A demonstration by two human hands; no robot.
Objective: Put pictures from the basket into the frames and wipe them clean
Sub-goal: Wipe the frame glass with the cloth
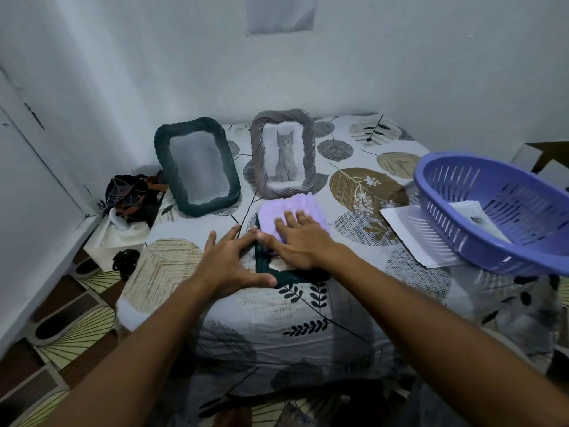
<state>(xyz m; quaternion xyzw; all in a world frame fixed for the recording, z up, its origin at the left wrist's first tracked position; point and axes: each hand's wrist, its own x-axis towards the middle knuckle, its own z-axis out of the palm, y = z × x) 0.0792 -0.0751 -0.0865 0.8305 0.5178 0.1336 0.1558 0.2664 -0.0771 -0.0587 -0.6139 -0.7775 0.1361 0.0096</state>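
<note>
Three frames on the bed, one filled, one blank, one under the cloth.

Flat near the bed's front edge: dark green frame (278, 274), mid-wipe by the look of it, lilac cloth (292, 218) pressed down by right hand (300, 245), fingers straight; left hand (226, 263) splayed flat, steadying the frame's left corner. Behind, upright: grey frame (282, 152) with kitten picture, finished or nearly; dark frame (197, 166) apparently awaiting a picture. At right, purple basket (498, 211), tilted, holding at least one more print (475, 218).
</note>
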